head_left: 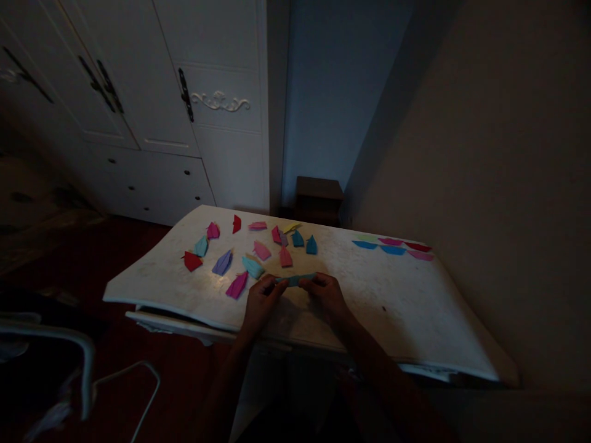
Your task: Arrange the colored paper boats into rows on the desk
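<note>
A folded strip of teal paper (295,280) is stretched level between my two hands, just above the white tabletop. My left hand (263,299) pinches its left end, and my right hand (327,295) pinches the right end. Close to my left hand lie a light turquoise folded paper piece (253,267) and a magenta one (237,285). A pink folded paper piece (285,257) lies just beyond the strip. Parts of the strip's ends are hidden by my fingers.
Several more coloured folded papers, such as a purple one (223,263) and a red one (192,261), are scattered over the table's left half. Boat-shaped papers (393,250) sit in rows at the far right of the white table (364,289). A metal chair frame (85,344) stands at left.
</note>
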